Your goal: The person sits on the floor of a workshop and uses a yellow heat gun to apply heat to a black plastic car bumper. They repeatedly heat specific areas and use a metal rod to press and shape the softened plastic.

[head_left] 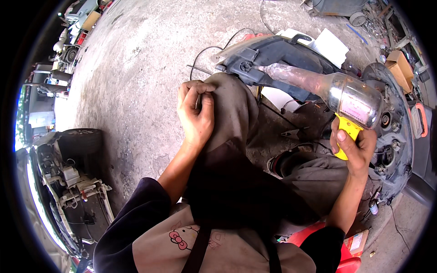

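My right hand grips the yellow handle of a heat gun with a shiny metal body. Its long stained nozzle points left, its tip at or over a black plastic housing like a headlamp's, lying beyond my knee. My left hand rests at my raised left knee, fingers curled together; whatever they hold, if anything, is hard to make out. Right of the heat gun sits a large dusty dark housing with round sockets. White sheets lie around the black housing.
On my left stand a partly dismantled car front and tire. Black cables and pliers lie on the concrete floor. At right are a cardboard box and an orange-handled tool. A red stool is under me.
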